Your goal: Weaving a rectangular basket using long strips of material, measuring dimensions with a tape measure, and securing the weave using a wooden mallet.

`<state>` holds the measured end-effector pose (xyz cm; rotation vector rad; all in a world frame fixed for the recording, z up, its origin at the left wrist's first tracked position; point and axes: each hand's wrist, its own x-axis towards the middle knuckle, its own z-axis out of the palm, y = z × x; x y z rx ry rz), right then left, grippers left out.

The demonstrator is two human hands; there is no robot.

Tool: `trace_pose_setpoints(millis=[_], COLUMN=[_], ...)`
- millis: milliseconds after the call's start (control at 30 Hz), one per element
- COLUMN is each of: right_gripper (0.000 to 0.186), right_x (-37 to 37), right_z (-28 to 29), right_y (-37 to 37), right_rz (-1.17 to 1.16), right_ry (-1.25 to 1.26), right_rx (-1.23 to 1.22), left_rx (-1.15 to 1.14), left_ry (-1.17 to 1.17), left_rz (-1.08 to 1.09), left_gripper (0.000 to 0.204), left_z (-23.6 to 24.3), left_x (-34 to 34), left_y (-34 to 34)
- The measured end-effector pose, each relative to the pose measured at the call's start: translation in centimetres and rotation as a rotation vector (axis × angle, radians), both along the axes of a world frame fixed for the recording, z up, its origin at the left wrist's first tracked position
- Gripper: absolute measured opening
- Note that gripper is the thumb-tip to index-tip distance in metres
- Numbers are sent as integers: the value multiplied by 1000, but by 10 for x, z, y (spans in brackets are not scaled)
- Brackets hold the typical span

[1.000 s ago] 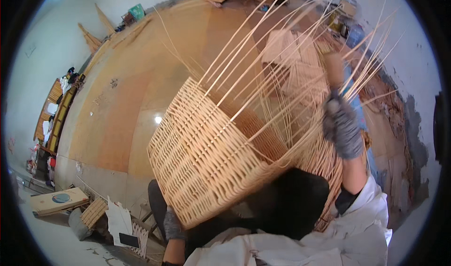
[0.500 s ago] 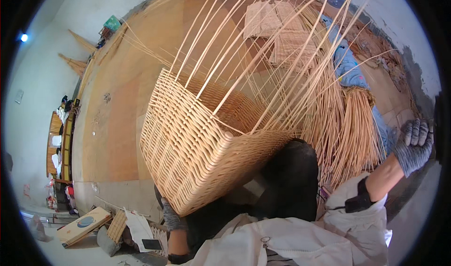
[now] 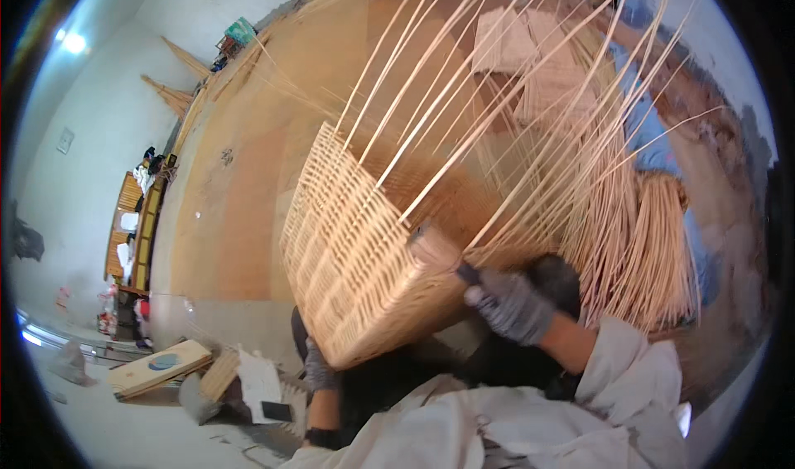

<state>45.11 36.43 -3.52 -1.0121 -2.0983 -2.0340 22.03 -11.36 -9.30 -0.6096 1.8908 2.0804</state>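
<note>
Square wicker basket (image 3: 348, 254), unfinished, tilted above dark-clad legs (image 3: 397, 378), with long bare canes (image 3: 374, 84) rising from the rim. At its near top corner, a blurred mallet (image 3: 435, 250) with a pale brown head, touching or just above: cannot tell which. Closed around the dark handle, the grey-gloved right hand (image 3: 515, 305). Against the basket's bottom corner, the gloved left hand (image 3: 318, 366), partly hidden, grip impossible to tell. To the right, loose bundled canes (image 3: 658, 254) beside blue cloth (image 3: 654, 142); farther off, woven panels (image 3: 534, 55) on a tan floor (image 3: 248, 179).
</note>
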Motion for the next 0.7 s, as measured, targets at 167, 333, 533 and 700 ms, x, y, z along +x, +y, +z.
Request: trace_pose_setpoints(millis=[167,333,533,700], right_gripper=[42,39,34,31], right_x=[10,-15,-12,-4], right_z=[36,49,68,50], right_y=[2,-45,-56,-40], right_rz=[681,802,837,785], right_ry=[1114,180,737,695], right_rx=[-1143,-1256,-1255,-1590], left_rx=[133,118,216,137], left_ry=[56,43,51,126], left_rz=[18,12,11,22], left_gripper=[53,53,53,54], left_z=[7,13,12,19], left_x=[4,2,8,8], left_y=[2,0,5,2])
